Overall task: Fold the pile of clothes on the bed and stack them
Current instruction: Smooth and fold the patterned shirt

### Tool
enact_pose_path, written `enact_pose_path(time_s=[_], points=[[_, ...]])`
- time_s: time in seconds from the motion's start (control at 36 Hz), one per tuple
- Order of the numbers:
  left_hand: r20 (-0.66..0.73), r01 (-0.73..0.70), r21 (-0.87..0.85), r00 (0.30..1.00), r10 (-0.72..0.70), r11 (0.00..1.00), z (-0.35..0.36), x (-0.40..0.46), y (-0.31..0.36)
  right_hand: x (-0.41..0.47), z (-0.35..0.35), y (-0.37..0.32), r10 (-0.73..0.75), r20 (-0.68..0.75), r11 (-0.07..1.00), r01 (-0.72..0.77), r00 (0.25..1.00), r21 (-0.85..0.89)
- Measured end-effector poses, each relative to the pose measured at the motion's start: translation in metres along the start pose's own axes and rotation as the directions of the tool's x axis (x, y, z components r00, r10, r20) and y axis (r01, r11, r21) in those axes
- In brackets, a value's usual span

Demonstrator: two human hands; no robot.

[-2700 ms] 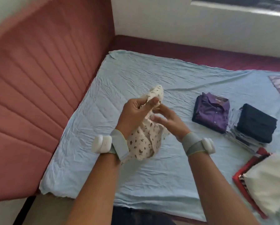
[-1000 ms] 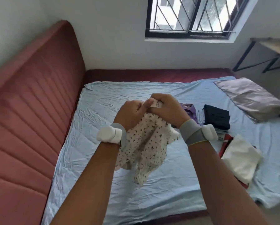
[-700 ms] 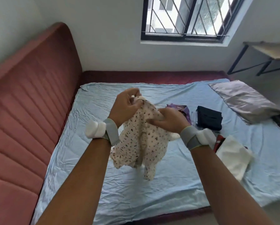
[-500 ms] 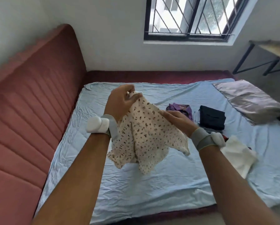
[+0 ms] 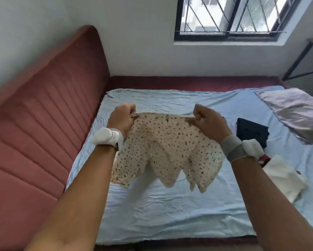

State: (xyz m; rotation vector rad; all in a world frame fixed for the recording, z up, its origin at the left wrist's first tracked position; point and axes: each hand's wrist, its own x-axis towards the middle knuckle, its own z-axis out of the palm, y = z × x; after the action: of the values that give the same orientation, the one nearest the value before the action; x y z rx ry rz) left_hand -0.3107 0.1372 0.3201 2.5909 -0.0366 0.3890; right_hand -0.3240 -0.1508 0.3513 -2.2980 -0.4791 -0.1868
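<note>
— What are the hands doing?

— Both are raised over the middle of the bed point(image 5: 170, 214). The left hand point(image 5: 122, 116) and the right hand point(image 5: 209, 120) each have their fingers curled tight round a top corner of a cream spotted garment point(image 5: 166, 147), pinching the cloth so its upper edge runs stretched between them.

— And the rest of the garment?

— It hangs down from that edge in loose, uneven folds, clear of the pale blue sheet point(image 5: 152, 205) — its shadow falls on the sheet below. Whether the lowest tips brush the sheet, I cannot tell.

— What else lies on the bed?

— Toward the right edge, a folded dark navy piece point(image 5: 251, 131) sits just beyond the right wrist, partly hidden by it. Nearer the front right corner lies a white cloth point(image 5: 284, 176) with a bit of red fabric point(image 5: 264, 158) showing beside it. A grey pillow point(image 5: 297, 113) rests at the far right corner.

— And around the bed?

— A padded reddish headboard point(image 5: 43, 124) runs along the left edge, and a barred window point(image 5: 230, 17) is set in the wall past the far edge. Each wrist carries a grey band with a white device: the left wrist device point(image 5: 105, 136) and the right wrist device point(image 5: 251, 147).
</note>
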Motion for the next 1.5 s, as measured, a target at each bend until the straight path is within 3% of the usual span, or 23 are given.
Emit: enact_pose_path(time_s=[0.08,0.22,0.33,0.42,0.5,0.58,0.67,0.75,0.83,0.92,1.0,1.11,1.17,1.22,1.28,1.36,1.5], points=[[-0.135,0.053,0.034,0.990,-0.048,0.998,0.001,-0.002,-0.003,0.000,-0.001,0.001,0.038,-0.011,0.997,-0.038,0.999,-0.060],[0.223,0.103,0.272,0.961,-0.167,0.957,0.013,-0.015,-0.027,0.007,-0.002,0.005,-0.011,0.044,0.958,0.024,0.999,-0.287],[0.077,0.171,0.097,0.981,-0.179,0.981,0.017,-0.023,-0.027,0.004,0.001,0.018,0.099,0.197,0.928,-0.018,0.975,-0.373],[-0.058,0.155,-0.066,0.986,-0.159,0.986,0.018,-0.024,-0.014,0.006,0.001,0.029,0.154,0.179,0.927,-0.079,0.972,-0.367],[-0.085,0.094,-0.190,0.990,-0.111,0.977,0.019,-0.022,-0.013,0.007,-0.001,0.031,0.187,0.097,0.946,-0.152,0.978,-0.287],[0.139,0.050,-0.138,0.990,-0.030,0.989,0.015,-0.022,-0.016,0.000,-0.003,0.027,0.248,0.030,0.960,-0.241,0.968,-0.144],[0.308,0.066,0.025,0.949,-0.070,0.998,0.010,-0.023,-0.030,-0.010,0.005,0.027,0.242,0.123,0.963,-0.224,0.962,-0.147],[0.190,0.082,0.036,0.978,-0.087,0.996,0.003,-0.026,-0.040,-0.025,0.009,0.025,0.268,0.310,0.943,-0.182,0.912,-0.280],[0.016,0.052,0.079,0.998,-0.054,0.996,0.009,-0.049,-0.043,-0.032,0.010,0.026,0.267,0.341,0.917,-0.128,0.902,-0.379],[0.093,0.068,0.140,0.992,-0.081,0.988,0.027,-0.077,-0.054,-0.038,0.023,0.031,0.272,0.337,0.894,-0.108,0.901,-0.434],[0.061,0.112,0.099,0.991,-0.119,0.989,0.029,-0.083,-0.062,-0.037,0.033,0.031,0.262,0.259,0.886,-0.126,0.930,-0.446],[-0.199,0.084,0.055,0.977,-0.072,0.995,0.007,-0.070,-0.045,-0.014,0.022,0.020,0.140,-0.034,0.922,-0.143,0.990,-0.359],[-0.293,0.139,0.084,0.950,-0.109,0.987,-0.006,-0.051,-0.047,0.006,0.024,0.018,0.126,-0.039,0.933,-0.132,0.991,-0.335],[-0.256,0.215,0.144,0.951,-0.174,0.966,-0.007,-0.022,-0.058,0.025,0.030,0.024,0.168,0.064,0.909,-0.129,0.984,-0.397],[-0.107,0.295,0.288,0.955,-0.276,0.911,-0.001,0.018,-0.079,0.058,0.047,0.040,0.222,0.122,0.877,-0.143,0.967,-0.458],[0.031,0.288,0.342,0.948,-0.317,0.895,0.011,0.066,-0.094,0.090,0.055,0.056,0.268,0.086,0.853,-0.194,0.960,-0.484],[-0.107,0.226,0.407,0.974,-0.200,0.885,-0.005,0.153,-0.106,0.167,0.053,0.055,0.228,-0.152,0.830,-0.274,0.962,-0.487]])
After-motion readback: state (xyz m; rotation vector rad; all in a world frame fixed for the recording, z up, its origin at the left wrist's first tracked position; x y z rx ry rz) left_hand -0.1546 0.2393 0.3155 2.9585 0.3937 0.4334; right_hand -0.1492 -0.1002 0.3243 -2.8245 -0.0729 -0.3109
